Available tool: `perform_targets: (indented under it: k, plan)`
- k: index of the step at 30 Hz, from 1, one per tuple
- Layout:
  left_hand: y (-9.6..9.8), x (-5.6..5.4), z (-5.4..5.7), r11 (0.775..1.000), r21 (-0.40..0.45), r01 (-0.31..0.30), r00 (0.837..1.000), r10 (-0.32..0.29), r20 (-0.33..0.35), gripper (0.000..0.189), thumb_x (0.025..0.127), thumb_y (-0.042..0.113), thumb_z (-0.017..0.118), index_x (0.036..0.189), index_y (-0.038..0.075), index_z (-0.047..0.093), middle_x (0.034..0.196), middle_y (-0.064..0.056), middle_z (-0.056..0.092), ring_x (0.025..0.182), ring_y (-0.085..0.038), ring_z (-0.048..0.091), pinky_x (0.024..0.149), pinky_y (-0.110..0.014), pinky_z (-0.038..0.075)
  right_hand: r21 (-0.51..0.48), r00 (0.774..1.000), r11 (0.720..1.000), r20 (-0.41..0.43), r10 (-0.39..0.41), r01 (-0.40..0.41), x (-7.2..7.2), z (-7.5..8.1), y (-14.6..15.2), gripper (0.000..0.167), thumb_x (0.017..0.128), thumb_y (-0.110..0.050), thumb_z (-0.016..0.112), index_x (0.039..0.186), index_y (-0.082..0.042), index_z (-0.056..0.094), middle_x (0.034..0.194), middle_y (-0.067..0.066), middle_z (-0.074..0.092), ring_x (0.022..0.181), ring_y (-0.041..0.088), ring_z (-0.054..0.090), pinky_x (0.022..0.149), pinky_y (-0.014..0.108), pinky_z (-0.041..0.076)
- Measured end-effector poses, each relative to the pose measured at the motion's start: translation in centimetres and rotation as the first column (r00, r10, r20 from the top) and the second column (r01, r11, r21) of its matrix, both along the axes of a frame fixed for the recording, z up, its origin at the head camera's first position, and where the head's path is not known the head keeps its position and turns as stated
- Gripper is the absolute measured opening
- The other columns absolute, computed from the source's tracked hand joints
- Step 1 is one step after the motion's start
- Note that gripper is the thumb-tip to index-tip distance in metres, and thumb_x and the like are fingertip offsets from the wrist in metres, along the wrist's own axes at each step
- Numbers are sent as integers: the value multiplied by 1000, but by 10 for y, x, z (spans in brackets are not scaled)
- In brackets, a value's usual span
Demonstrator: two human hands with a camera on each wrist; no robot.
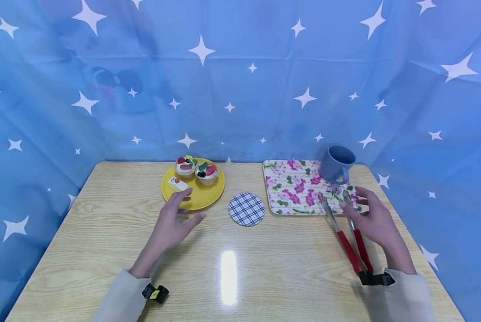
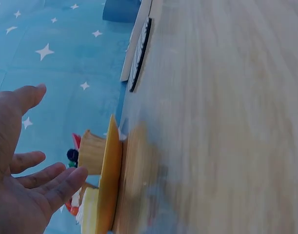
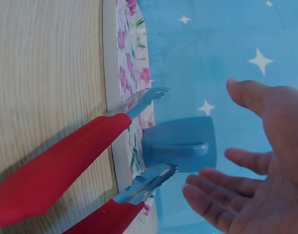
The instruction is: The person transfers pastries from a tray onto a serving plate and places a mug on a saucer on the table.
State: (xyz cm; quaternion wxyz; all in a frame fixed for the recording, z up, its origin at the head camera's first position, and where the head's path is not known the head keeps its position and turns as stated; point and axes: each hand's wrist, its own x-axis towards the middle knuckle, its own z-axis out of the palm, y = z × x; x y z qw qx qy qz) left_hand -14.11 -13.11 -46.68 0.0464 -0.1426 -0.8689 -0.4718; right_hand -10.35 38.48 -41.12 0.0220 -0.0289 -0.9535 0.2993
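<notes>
My left hand (image 1: 176, 223) hovers at the front left of a yellow plate (image 1: 200, 199), fingers relaxed and apart, holding nothing. Two fruit-topped cupcakes (image 1: 206, 173) and a small cake slice (image 1: 178, 184) sit on that plate. On the right, my right hand (image 1: 371, 219) is held over red-handled metal tongs (image 1: 352, 250), its fingers loosely spread with nothing between them. The tongs lie spread apart, their metal tips over the front of a floral tray (image 1: 280, 208). A blue mug (image 1: 334, 165) stands upright at the tray's back right, its handle (image 3: 180, 148) toward the near side.
A round checked coaster (image 1: 246, 209) lies between plate and tray. The wooden table (image 1: 184, 277) ends at a blue star-patterned curtain (image 1: 240, 80) behind and at both sides. Dark wrist cameras (image 1: 155, 294) are strapped over light sleeves.
</notes>
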Motion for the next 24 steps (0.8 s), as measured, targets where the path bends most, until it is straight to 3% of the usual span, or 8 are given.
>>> perform_targets:
  k: [6, 13, 19, 24]
  plan:
    - [14, 3, -1, 1000, -19, 23, 998, -21, 56, 79, 90, 41, 80, 153, 12, 44, 148, -14, 51, 132, -31, 56, 99, -46, 64, -45, 1000, 999, -11, -26, 25, -7, 1, 1, 84, 105, -50, 53, 163, -2, 16, 156, 34, 35, 134, 54, 43, 93, 69, 51]
    - [29, 3, -5, 997, -5, 71, 995, -70, 66, 81, 88, 40, 82, 153, 10, 44, 143, -13, 54, 127, -32, 60, 100, -46, 63, -92, 999, 995, 10, -49, 49, -15, 0, 5, 84, 104, -52, 52, 164, -6, 15, 157, 33, 34, 137, 54, 40, 99, 72, 48]
    - [40, 5, -7, 996, -37, 81, 993, -78, 87, 83, 86, 40, 84, 153, 11, 45, 141, -13, 55, 122, -30, 60, 99, -45, 62, -136, 998, 989, 16, -59, 61, -24, 1, 9, 86, 104, -53, 52, 165, -8, 13, 161, 29, 32, 141, 52, 37, 103, 72, 44]
    - [50, 4, -8, 994, -43, 98, 988, -92, 125, 85, 85, 41, 84, 155, 13, 44, 143, -13, 53, 121, -30, 58, 100, -45, 60, -161, 999, 986, 27, -48, 51, -32, 4, 12, 86, 104, -52, 52, 165, -7, 11, 160, 31, 30, 140, 55, 37, 99, 72, 48]
